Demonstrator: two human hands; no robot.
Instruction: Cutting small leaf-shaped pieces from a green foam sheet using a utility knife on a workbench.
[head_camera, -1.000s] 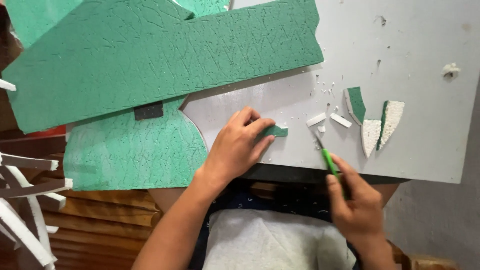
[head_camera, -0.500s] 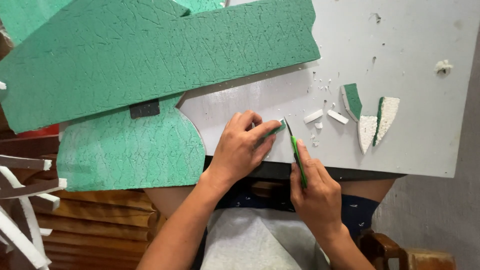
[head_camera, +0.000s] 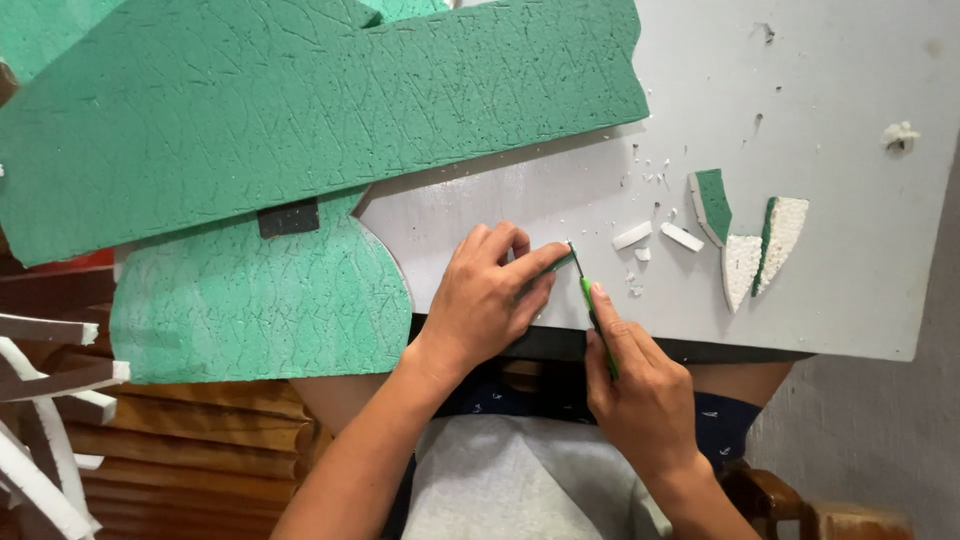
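My left hand (head_camera: 490, 295) presses a small green foam piece (head_camera: 556, 263) flat onto the grey board (head_camera: 850, 130) near its front edge. My right hand (head_camera: 640, 395) grips a green-handled craft knife (head_camera: 592, 305), index finger laid along the handle. The blade tip touches the right end of the small foam piece, right beside my left fingertips. Most of the piece is hidden under my fingers.
A large dark green foam slab (head_camera: 300, 110) lies across the upper left, over a lighter green curved foam sheet (head_camera: 250, 300). Foam offcuts (head_camera: 745, 235) and white crumbs (head_camera: 660, 238) sit to the right. White foam strips (head_camera: 40, 440) are at lower left.
My right hand brought the knife from the board's front edge up and left to the small foam piece; the blade now sits at its right end. My left hand stayed on the piece.
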